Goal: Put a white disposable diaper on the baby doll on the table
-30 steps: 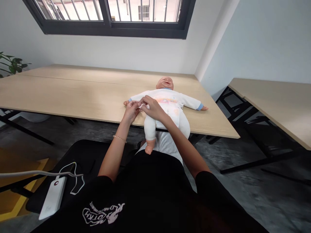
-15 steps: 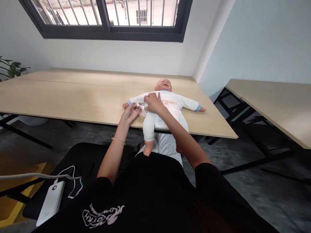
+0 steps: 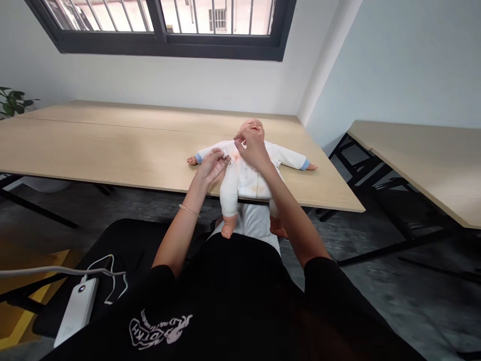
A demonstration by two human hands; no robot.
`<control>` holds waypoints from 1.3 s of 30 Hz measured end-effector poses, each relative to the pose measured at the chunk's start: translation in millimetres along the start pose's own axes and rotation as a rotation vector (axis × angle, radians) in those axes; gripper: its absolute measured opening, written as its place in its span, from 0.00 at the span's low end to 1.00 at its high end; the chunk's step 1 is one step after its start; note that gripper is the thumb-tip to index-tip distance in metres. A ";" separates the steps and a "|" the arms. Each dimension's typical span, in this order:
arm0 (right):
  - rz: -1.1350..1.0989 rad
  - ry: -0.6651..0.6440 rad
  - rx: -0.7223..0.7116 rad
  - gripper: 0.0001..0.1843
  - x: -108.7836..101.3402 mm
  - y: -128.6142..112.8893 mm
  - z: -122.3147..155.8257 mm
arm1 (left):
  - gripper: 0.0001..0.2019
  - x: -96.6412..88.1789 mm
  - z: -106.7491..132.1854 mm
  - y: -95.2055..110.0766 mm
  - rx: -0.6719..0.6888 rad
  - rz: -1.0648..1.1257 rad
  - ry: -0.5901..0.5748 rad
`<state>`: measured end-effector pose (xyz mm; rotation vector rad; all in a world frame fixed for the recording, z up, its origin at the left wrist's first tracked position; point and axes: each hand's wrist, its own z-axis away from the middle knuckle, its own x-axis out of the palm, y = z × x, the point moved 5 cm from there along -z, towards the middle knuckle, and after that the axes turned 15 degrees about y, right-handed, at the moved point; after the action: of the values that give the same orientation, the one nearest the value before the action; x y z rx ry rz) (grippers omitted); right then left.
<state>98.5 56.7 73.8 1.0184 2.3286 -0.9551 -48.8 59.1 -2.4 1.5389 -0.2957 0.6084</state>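
Note:
A baby doll (image 3: 252, 125) lies on its back on the table, its legs hanging past the front edge. It has white clothing with blue cuffs. A white diaper (image 3: 253, 181) covers its lower body, with the front panel between the legs. At the doll's side, my left hand (image 3: 213, 165) is closed in a pinch on a small white edge of the diaper. My right hand (image 3: 252, 149) is raised over the doll's chest, just below its face. Its fingers are curved and apart, with nothing visible in them; it hides part of the doll's upper body.
The wooden table (image 3: 150, 155) runs along the wall under a barred window (image 3: 218, 20). Another table (image 3: 421, 160) stands at the right. On a black chair (image 3: 124, 245) at the left lies a white power bank (image 3: 77, 311) with a cable (image 3: 56, 271). A plant (image 3: 15, 103) shows at far left.
My right hand has lifted from the doll's waist up toward its neck. My left hand has moved right and slightly up. The diaper's printed front no longer shows as before.

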 end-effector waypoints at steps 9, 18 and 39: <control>-0.078 -0.099 0.214 0.22 -22.0 16.5 46.1 | 0.18 44.2 4.5 5.7 0.037 -0.221 -0.220; 0.198 -0.040 0.217 0.11 -12.5 13.8 48.3 | 0.15 51.8 -2.0 3.5 0.132 -0.445 -0.216; 0.210 -0.007 0.231 0.16 -8.3 18.8 49.8 | 0.08 31.4 29.5 -3.7 0.358 -0.420 -0.193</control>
<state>123.3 25.7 37.3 1.3182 2.0879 -1.1569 -15.3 36.1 12.6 1.9400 -0.0005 0.1842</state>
